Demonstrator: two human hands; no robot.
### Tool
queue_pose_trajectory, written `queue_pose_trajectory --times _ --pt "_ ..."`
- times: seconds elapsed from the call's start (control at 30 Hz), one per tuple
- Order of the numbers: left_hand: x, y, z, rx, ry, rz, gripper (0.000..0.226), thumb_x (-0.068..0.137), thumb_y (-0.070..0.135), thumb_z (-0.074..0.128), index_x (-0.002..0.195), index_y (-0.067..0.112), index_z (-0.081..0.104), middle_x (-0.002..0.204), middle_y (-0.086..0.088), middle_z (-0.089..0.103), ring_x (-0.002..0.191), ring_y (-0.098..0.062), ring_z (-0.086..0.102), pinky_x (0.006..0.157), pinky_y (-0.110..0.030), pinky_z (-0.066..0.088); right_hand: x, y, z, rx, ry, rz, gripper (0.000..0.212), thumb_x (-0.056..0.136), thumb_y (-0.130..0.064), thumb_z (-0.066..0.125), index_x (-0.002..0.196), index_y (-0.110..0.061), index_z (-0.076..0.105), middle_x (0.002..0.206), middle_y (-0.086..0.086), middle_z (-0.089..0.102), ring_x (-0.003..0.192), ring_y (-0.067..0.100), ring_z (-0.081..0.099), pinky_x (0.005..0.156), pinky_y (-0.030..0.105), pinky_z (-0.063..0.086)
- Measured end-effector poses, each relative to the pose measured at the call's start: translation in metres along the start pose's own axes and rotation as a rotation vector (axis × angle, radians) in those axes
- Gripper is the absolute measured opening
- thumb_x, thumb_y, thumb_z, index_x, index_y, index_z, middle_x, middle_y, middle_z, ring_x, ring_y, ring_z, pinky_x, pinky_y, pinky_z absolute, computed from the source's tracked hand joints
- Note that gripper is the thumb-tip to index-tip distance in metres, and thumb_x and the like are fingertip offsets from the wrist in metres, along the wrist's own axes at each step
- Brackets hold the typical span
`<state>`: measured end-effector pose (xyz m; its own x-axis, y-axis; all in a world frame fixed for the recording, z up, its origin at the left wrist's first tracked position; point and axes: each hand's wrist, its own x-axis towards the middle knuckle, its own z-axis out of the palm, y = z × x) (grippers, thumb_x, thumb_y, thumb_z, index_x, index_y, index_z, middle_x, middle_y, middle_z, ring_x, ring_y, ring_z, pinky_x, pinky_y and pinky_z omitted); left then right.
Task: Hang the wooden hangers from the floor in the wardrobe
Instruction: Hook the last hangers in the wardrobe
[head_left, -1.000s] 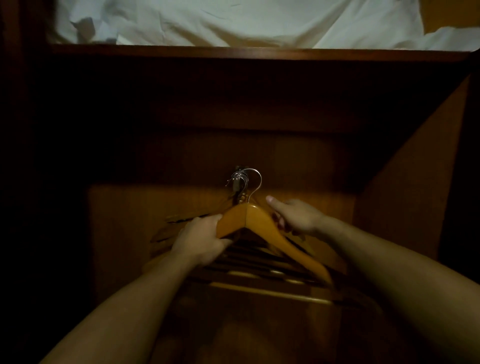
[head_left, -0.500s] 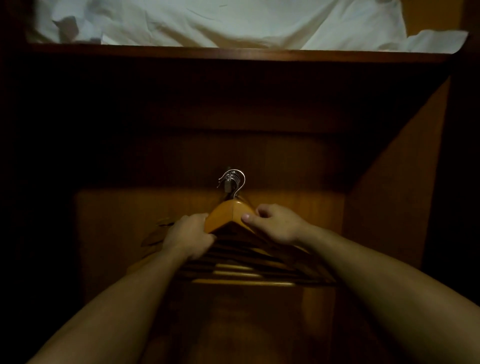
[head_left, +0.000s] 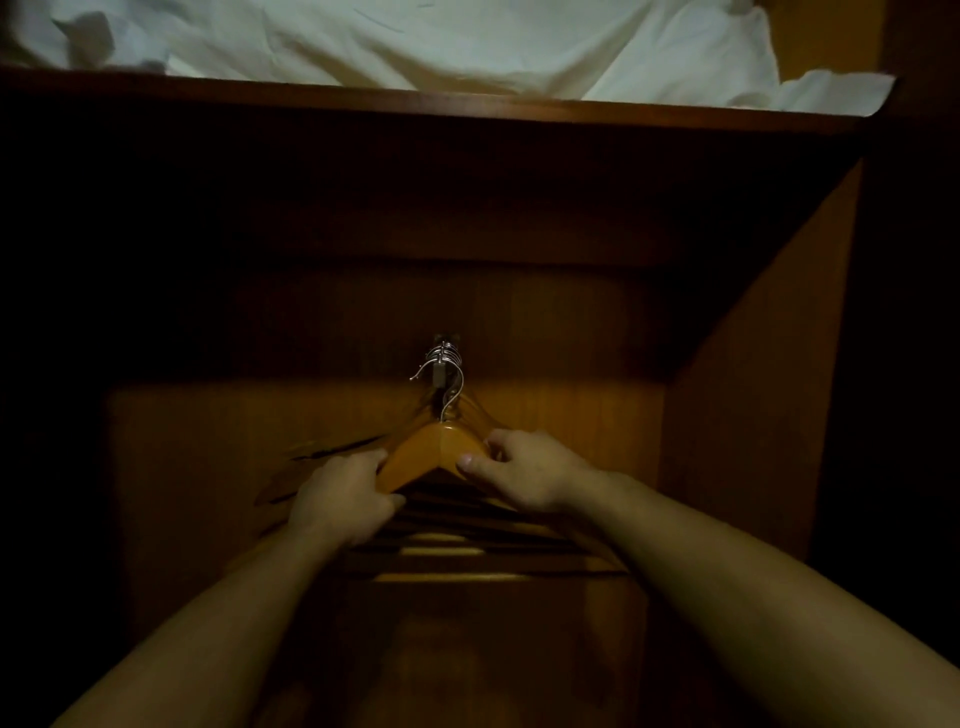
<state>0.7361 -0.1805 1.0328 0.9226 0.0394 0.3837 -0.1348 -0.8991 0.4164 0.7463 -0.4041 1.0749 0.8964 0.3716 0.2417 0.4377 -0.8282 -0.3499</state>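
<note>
Left of centre in the frame, the left hand (head_left: 340, 501) wraps the left shoulder of the front wooden hanger (head_left: 431, 453), fingers curled over its top edge and thumb underneath, so the grip is pressed onto the wood. That hold probably steadies the hanger and keeps it level while its hook settles.

At the middle, the hanger's metal hook (head_left: 451, 400) rises to a cluster of other hooks (head_left: 445, 356) gathered on what looks like a short rail end or peg, too dark to name with certainty. Whether the front hook is fully seated there cannot be told. Behind and below the front hanger, the crossbars of several more hangers (head_left: 467, 545) stack closely, already hung in the wardrobe (head_left: 748, 415); a few tips fan out to the left.

Right of centre, the right hand (head_left: 524, 475) pinches the hanger's right shoulder, thumb on the front face and fingers over the top. With both hands near the neck, the person can probably square this hanger against the pack rather than let it swing.

Across the top of the frame, white bedding (head_left: 415, 41) lies on the shelf (head_left: 467, 104) above the hanging space. No floor shows, so any hangers left there cannot be counted.
</note>
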Motion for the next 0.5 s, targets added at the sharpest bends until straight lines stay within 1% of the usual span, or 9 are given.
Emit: queue_pose_trajectory --times 0.07,0.13,0.27,0.33,0.4,0.47,0.5 --pt "-0.001 -0.001 -0.006 0.013 -0.029 0.01 0.025 0.086 0.038 0.071 0.108 0.032 0.06 0.086 0.007 0.066 0.073 -0.012 0.065 0.072 -0.036 0.056 -0.004 -0.003 -0.004 -0.062 0.007 0.009 0.054 0.095 -0.062 0.045 0.122 -0.016 0.057 0.11 0.006 0.062 0.098 0.023 0.06 0.08 0.035 0.049" --pt "-0.002 -0.002 -0.012 0.027 -0.055 0.018 0.025 0.086 0.042 0.071 0.105 0.032 0.06 0.088 0.007 0.068 0.074 -0.011 0.067 0.074 -0.037 0.058 -0.008 -0.005 -0.006 -0.122 -0.004 0.026 0.054 0.095 -0.061 0.045 0.123 -0.016 0.056 0.111 0.007 0.061 0.098 0.024 0.06 0.081 0.036 0.049" --pt "-0.008 -0.005 -0.022 0.048 -0.059 0.031 0.028 0.083 0.049 0.072 0.101 0.03 0.061 0.094 0.007 0.068 0.08 -0.012 0.066 0.077 -0.04 0.058 -0.014 -0.009 -0.009 -0.226 -0.039 0.079 0.053 0.095 -0.063 0.046 0.121 -0.018 0.057 0.105 0.003 0.06 0.093 0.022 0.06 0.075 0.034 0.048" --pt "-0.011 -0.007 -0.028 0.069 -0.026 0.036 0.034 0.082 0.053 0.072 0.105 0.03 0.061 0.102 0.009 0.065 0.088 -0.012 0.063 0.08 -0.037 0.056 -0.019 -0.01 -0.013 -0.278 -0.044 0.109 0.051 0.094 -0.061 0.048 0.118 -0.018 0.059 0.106 0.003 0.063 0.092 0.022 0.061 0.074 0.034 0.05" --pt "-0.012 -0.006 -0.034 0.075 0.014 0.058 0.039 0.082 0.055 0.07 0.11 0.03 0.059 0.106 0.009 0.062 0.094 -0.012 0.06 0.08 -0.035 0.054 -0.027 -0.01 -0.017 -0.294 -0.052 0.154 0.049 0.094 -0.059 0.052 0.117 -0.016 0.06 0.105 0.003 0.063 0.092 0.022 0.062 0.077 0.036 0.054" --pt "-0.016 -0.004 -0.035 0.055 0.073 0.081 0.036 0.084 0.055 0.068 0.108 0.03 0.059 0.104 0.009 0.061 0.091 -0.011 0.059 0.078 -0.034 0.053 -0.042 -0.01 -0.019 -0.306 -0.065 0.194 0.049 0.094 -0.058 0.051 0.114 -0.015 0.061 0.104 0.004 0.064 0.093 0.022 0.063 0.081 0.038 0.056" --pt "-0.019 -0.002 -0.035 0.049 0.1 0.102 0.031 0.085 0.054 0.067 0.103 0.03 0.059 0.1 0.009 0.062 0.087 -0.01 0.059 0.075 -0.034 0.053 -0.05 -0.01 -0.021 -0.322 -0.071 0.215 0.049 0.094 -0.059 0.051 0.112 -0.015 0.063 0.102 0.004 0.064 0.093 0.022 0.063 0.082 0.038 0.056"
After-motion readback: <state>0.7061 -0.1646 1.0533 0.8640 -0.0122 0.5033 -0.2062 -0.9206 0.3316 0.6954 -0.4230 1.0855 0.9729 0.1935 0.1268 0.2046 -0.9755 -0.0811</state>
